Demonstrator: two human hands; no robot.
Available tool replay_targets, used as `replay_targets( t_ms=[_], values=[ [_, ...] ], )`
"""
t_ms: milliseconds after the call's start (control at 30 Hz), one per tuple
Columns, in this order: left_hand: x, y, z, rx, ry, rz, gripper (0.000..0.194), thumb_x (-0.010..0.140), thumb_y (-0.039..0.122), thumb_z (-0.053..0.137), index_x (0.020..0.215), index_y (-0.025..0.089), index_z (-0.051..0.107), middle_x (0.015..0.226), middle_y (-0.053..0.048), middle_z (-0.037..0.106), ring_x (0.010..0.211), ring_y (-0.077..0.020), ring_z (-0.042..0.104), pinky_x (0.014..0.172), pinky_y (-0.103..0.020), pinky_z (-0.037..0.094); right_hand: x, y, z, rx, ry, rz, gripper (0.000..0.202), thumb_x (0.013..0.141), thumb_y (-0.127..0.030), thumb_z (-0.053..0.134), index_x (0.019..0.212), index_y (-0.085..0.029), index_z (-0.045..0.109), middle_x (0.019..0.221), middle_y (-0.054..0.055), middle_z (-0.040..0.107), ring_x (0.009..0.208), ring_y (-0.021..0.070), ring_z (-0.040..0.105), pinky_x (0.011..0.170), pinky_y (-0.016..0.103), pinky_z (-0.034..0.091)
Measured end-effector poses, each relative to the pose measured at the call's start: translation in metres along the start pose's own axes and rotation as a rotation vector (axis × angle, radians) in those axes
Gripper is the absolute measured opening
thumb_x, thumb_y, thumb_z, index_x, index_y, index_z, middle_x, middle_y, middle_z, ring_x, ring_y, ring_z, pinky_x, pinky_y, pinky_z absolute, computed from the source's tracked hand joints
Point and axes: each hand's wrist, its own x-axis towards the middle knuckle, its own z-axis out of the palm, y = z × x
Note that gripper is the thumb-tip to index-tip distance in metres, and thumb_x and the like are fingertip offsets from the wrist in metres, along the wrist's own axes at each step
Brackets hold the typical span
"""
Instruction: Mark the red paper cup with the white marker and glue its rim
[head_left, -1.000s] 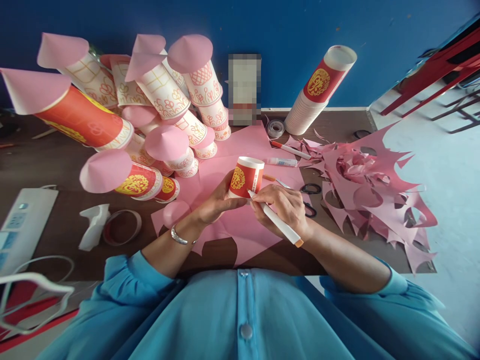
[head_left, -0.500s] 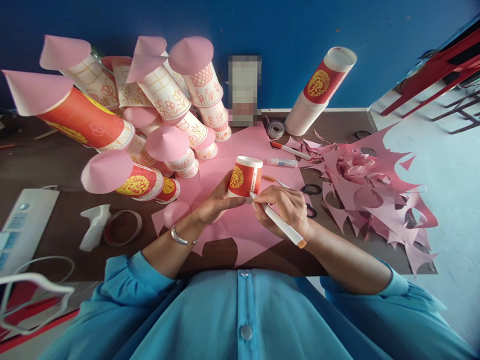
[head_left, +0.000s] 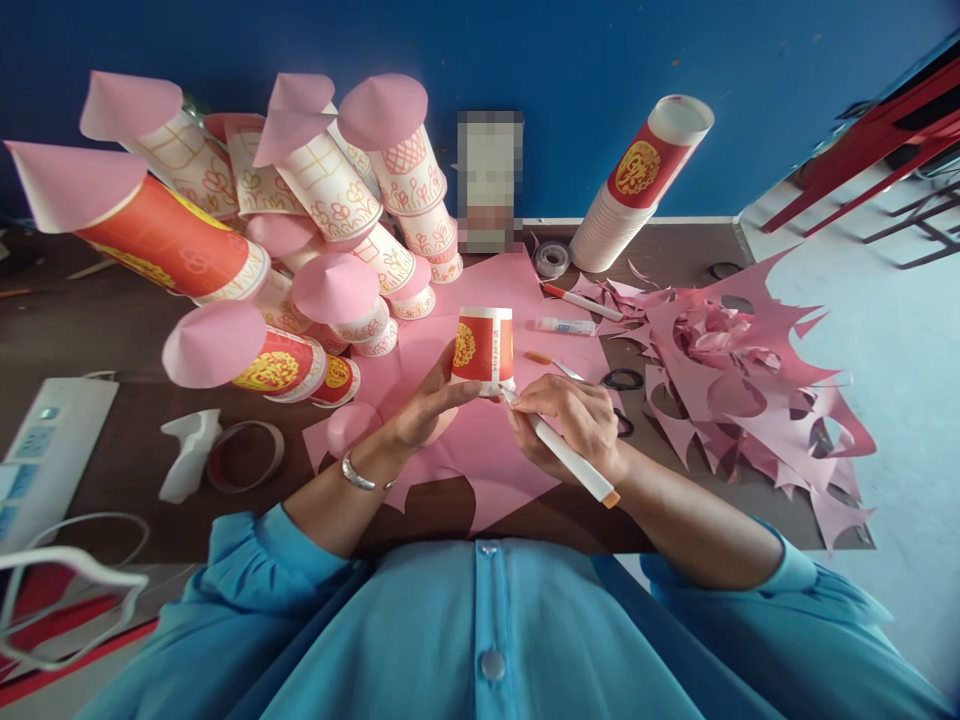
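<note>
My left hand [head_left: 431, 403] is closed around a red and white paper cup [head_left: 482, 347] with a gold emblem, its thumb along the lower edge. In my right hand [head_left: 574, 420] is a white marker [head_left: 574, 460] with an orange end, gripped like a pen. The marker's tip touches or nearly touches the white band at the cup's lower edge. Under both hands lie sheets of pink paper [head_left: 517, 480]. Just right of the cup, an orange cap [head_left: 538, 357] rests on the paper. My left fingers behind the cup are partly hidden.
Paper-cup towers with pink cone roofs [head_left: 382, 110] crowd the back left. A tall cup stack [head_left: 611, 230] leans at the back. Pink scraps [head_left: 739, 360], scissors [head_left: 622, 379], a glue stick [head_left: 566, 326] and a red marker [head_left: 585, 302] lie right. Left are a tape roll [head_left: 277, 455] and a power strip [head_left: 56, 430].
My left hand has turned the cup, so its white printed strip faces more forward, and the cup has shifted slightly left and up. The marker has moved slightly with my right hand.
</note>
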Motion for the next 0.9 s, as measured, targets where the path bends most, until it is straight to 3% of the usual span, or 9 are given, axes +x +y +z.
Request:
replay_targets(
  t_ms=[200, 400, 500, 633, 900],
  values=[
    [0.0003, -0.0012, -0.0003, 0.004, -0.015, 0.02, 0.077, 0.091, 0.058, 0.091, 0.157, 0.031, 0.064, 0.123, -0.008, 0.089, 0.124, -0.0373, 0.084, 0.115, -0.058, 0.06, -0.0017, 0.001, -0.0006, -0.013, -0.021, 0.009, 0.02, 0.105, -0.009, 0.069, 0.114, -0.026, 0.063, 0.082, -0.003, 0.078, 0.069, 0.0167, 0.081, 0.064, 0.027, 0.065],
    [0.0011, -0.0007, 0.0011, 0.019, -0.014, 0.035, 0.074, 0.09, 0.065, 0.09, 0.151, 0.03, 0.068, 0.129, -0.01, 0.087, 0.132, -0.039, 0.08, 0.116, -0.058, 0.06, -0.0028, 0.0014, -0.0015, 0.003, -0.034, 0.023, 0.022, 0.104, -0.008, 0.07, 0.115, -0.026, 0.064, 0.085, -0.002, 0.079, 0.071, 0.0169, 0.081, 0.064, 0.027, 0.064],
    [0.0, -0.0014, 0.0002, 0.056, 0.019, 0.03, 0.066, 0.088, 0.057, 0.095, 0.143, 0.031, 0.07, 0.133, -0.007, 0.084, 0.133, -0.0371, 0.078, 0.119, -0.059, 0.058, -0.0027, 0.0015, -0.0016, 0.008, -0.031, 0.018, 0.022, 0.104, -0.008, 0.07, 0.115, -0.026, 0.064, 0.084, -0.002, 0.079, 0.071, 0.0166, 0.081, 0.066, 0.027, 0.064],
    [-0.0002, -0.003, -0.0013, 0.028, 0.037, 0.02, 0.056, 0.086, 0.043, 0.098, 0.134, 0.031, 0.071, 0.13, -0.003, 0.084, 0.132, -0.0343, 0.077, 0.12, -0.057, 0.058, -0.0032, 0.0015, -0.0006, 0.006, -0.024, 0.017, 0.021, 0.105, -0.009, 0.069, 0.115, -0.027, 0.064, 0.085, -0.002, 0.079, 0.071, 0.0158, 0.08, 0.067, 0.026, 0.064],
    [0.0009, -0.0023, -0.0007, -0.028, 0.019, 0.014, 0.068, 0.09, 0.05, 0.092, 0.151, 0.034, 0.066, 0.117, -0.003, 0.089, 0.129, -0.0342, 0.082, 0.12, -0.058, 0.061, -0.0033, 0.0014, -0.0009, 0.029, -0.037, 0.024, 0.024, 0.102, -0.006, 0.071, 0.114, -0.026, 0.065, 0.084, -0.001, 0.079, 0.072, 0.0173, 0.082, 0.067, 0.026, 0.065]
  ],
)
